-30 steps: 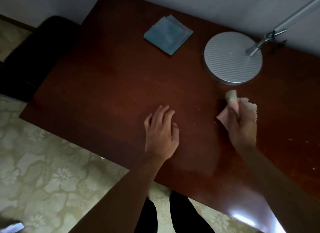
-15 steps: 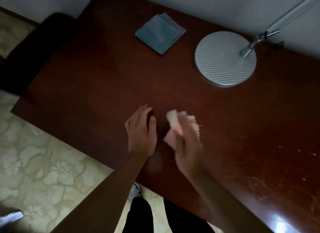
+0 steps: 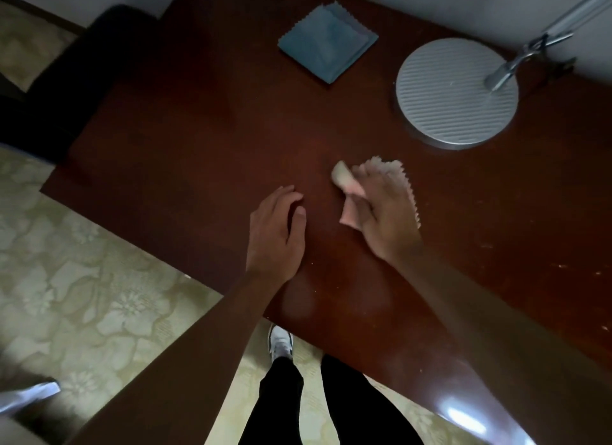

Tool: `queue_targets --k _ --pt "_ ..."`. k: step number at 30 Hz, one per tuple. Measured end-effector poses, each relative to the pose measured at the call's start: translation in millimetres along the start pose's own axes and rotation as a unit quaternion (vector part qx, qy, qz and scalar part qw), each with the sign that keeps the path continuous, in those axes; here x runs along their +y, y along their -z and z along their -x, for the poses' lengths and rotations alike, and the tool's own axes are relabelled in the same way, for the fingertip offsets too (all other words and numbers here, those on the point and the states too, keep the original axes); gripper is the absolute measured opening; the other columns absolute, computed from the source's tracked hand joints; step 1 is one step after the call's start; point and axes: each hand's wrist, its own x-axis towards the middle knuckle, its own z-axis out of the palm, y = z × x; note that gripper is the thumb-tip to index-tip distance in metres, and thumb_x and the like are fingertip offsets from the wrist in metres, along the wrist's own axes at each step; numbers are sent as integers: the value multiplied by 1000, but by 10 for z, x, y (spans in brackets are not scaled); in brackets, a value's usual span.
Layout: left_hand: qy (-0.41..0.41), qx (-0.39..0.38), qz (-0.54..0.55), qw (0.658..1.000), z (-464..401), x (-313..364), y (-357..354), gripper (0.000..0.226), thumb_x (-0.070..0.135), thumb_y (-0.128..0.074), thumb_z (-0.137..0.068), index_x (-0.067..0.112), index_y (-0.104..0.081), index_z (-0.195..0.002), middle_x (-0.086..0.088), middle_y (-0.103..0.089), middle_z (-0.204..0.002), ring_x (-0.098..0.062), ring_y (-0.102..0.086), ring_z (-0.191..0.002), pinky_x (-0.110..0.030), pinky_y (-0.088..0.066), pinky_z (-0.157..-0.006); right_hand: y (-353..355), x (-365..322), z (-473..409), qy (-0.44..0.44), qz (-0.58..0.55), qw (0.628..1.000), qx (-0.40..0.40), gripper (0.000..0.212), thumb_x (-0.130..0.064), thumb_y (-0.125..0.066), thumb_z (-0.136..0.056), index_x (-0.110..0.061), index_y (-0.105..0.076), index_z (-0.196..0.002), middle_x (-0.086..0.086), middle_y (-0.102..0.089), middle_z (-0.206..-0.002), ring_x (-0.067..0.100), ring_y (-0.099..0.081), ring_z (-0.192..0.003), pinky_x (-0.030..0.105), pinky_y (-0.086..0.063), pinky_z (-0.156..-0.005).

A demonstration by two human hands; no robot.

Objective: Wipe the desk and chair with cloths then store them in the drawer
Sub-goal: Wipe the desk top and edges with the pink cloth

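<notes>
My right hand [image 3: 385, 217] presses the pink cloth [image 3: 351, 192] onto the worktop [image 3: 198, 139], fingers curled over it. My left hand [image 3: 276, 232] rests beside it, fingers loosely bent, holding nothing. The folded blue cloth [image 3: 328, 43] lies near the far edge, left of the lamp base [image 3: 455, 93].

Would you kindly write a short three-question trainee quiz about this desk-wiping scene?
1. True or false: the folded blue cloth lies untouched on the dark wooden desk.
2. Which hand has the crumpled pink cloth in its grip? A) left hand B) right hand
3. Fill in: the round ribbed grey lamp base stands to the ____ of the blue cloth.

Key: 1 true; 2 B; 3 right.
</notes>
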Motion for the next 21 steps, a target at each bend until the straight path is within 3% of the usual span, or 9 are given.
queue_targets --k 4,8,10,12,14,17,21 --pt "-3 -18 -8 1000 28 -56 149 34 26 -42 -96 13 -62 -121 0 -59 -131 -17 -49 -127 -29 -30 -104 -356 -608 653 80 -48 995 -23 38 -15 -51 -91 -4 -60 -126 15 -60 -130 29 -51 -127 28 -21 -117" --pt "-28 -38 -37 998 66 -71 198 24 16 -52 -97 14 -62 -119 1 -59 -131 -18 -47 -129 -33 -30 -108 -552 -858 1051 123 -57 989 -54 40 -12 -56 -91 -2 -59 -129 14 -55 -139 26 -44 -136 47 -34 -113" --pt "-43 -45 -39 997 65 -56 200 25 14 -55 -95 13 -63 -119 0 -60 -131 -19 -50 -127 -33 -30 -106 -431 -755 982 67 -88 994 -9 44 -8 -64 -87 1 -57 -130 17 -54 -138 31 -45 -134 54 -35 -110" --pt "-66 -60 -46 995 67 -35 181 26 14 -56 -95 12 -63 -119 -1 -59 -131 -19 -51 -126 -35 -33 -105 -197 -534 791 -32 -118 989 78 45 -9 -60 -91 3 -53 -133 18 -53 -138 33 -45 -133 53 -35 -111" --pt "-90 -77 -51 992 91 -19 146 26 16 -55 -95 12 -62 -120 -2 -59 -131 -18 -50 -129 -37 -34 -107 76 -203 557 -112 -71 981 141 44 -14 -49 -96 0 -49 -138 16 -52 -141 30 -44 -135 41 -32 -114" --pt "-106 -94 -53 988 153 -37 88 29 18 -53 -96 12 -60 -123 -3 -57 -135 -19 -42 -137 -35 -30 -111 308 187 299 -187 -43 972 135 42 -21 -46 -99 -8 -49 -139 12 -53 -141 26 -46 -134 25 -29 -112" --pt "-101 -107 -35 988 163 -95 66 33 20 -51 -97 12 -56 -129 -2 -52 -141 -16 -35 -141 -27 -21 -113 79 106 388 -158 10 982 106 42 -19 -46 -99 -4 -48 -139 16 -52 -141 31 -44 -134 48 -31 -114"
